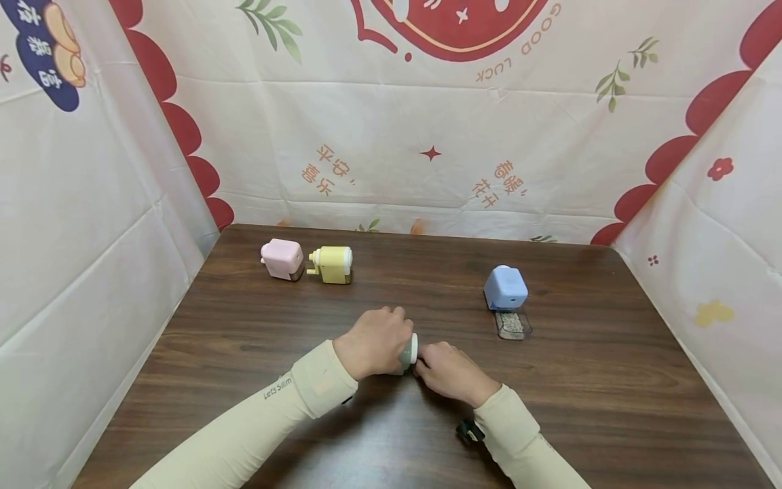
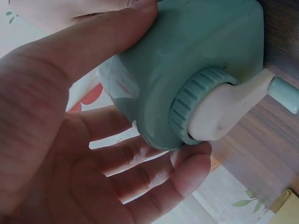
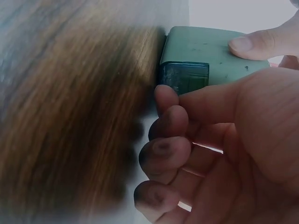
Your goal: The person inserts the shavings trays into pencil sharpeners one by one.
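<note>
A green pencil sharpener (image 2: 205, 32) is held by my left hand (image 1: 375, 339), thumb on one side and fingers round the other. In the left wrist view its white crank (image 2: 224, 109) with a green knob points toward the table. My right hand (image 1: 455, 372) is at the sharpener's front end, fingers curled. The right wrist view shows thumb and forefinger pinching at the edge of the dark see-through shavings drawer (image 3: 184, 77). Dark smudges mark the right fingertips (image 3: 163, 151). The drawer's lower edge is hidden behind those fingers.
A pink sharpener (image 1: 283, 259) and a yellow sharpener (image 1: 332, 264) stand at the back left of the wooden table (image 1: 244, 394). At right is a blue sharpener (image 1: 506, 288), its drawer (image 1: 512, 326) pulled out with shavings in it. Printed cloth (image 1: 391, 115) hangs behind and at both sides.
</note>
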### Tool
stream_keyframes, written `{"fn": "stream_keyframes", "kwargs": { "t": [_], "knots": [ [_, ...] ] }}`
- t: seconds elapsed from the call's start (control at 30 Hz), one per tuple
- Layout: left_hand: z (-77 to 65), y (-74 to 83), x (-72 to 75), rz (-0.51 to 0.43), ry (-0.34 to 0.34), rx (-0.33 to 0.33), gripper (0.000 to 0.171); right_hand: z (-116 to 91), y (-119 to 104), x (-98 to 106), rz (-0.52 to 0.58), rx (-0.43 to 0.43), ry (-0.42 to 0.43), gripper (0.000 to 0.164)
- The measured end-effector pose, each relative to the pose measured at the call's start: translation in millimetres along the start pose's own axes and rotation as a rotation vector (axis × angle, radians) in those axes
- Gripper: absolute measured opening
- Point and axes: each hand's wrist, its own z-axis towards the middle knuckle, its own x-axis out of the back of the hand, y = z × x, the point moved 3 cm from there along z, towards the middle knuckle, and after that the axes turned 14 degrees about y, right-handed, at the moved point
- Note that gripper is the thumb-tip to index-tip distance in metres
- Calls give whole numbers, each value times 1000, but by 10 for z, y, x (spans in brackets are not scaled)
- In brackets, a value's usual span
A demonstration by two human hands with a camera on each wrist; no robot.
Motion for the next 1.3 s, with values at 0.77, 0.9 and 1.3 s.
{"fn": "stream_keyframes", "kwargs": {
  "t": [0.77,0.9,1.3],
  "knots": [
    [-34,-140,-105,-202,-55,27,46,-251,187,402,-22,-71,13,6],
    [-10,-174,-125,-230,-75,12,46,-298,216,472,-33,-86,31,9],
    [212,-345,42,-218,-135,-1,48,-374,264,534,-38,-87,28,16]
  ]
}}
